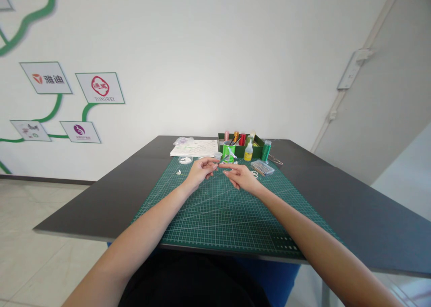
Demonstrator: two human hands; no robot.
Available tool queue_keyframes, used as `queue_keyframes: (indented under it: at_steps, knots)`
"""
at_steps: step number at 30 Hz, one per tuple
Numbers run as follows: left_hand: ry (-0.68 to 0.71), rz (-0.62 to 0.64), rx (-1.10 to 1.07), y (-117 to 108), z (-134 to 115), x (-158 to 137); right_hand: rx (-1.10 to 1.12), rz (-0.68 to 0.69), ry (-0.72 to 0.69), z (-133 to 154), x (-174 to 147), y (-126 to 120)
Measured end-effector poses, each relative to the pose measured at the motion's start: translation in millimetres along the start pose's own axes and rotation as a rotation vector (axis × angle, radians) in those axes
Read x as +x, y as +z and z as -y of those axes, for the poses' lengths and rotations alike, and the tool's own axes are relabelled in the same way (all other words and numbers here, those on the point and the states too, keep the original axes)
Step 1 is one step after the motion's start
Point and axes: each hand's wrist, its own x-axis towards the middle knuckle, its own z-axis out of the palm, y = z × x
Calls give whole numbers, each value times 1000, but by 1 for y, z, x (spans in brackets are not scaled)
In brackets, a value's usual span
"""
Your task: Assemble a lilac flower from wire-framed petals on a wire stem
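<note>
My left hand is raised over the green cutting mat, thumb and forefinger pinched together. At their tips shows a thin dark sliver, too small to name. My right hand comes in from the other side. Its forefinger points straight at the left fingertips and meets or nearly meets them, while its thumb stays apart below. Just behind the hands stands a bright green can with dark-handled tools in it. White scissor handles lie beside my right hand, partly hidden.
Behind the can, a dark green box holds several thread spools. A glue bottle, a green spool and a flat clear case sit at right. White sheets, a small round dish and white bits lie left.
</note>
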Motion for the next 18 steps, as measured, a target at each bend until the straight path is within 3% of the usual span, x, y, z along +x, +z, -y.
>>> queue_keyframes:
  at_steps: [18]
  knots:
    - [21,-5,-29,-1,5,2,-23,6,11,1,-1,1]
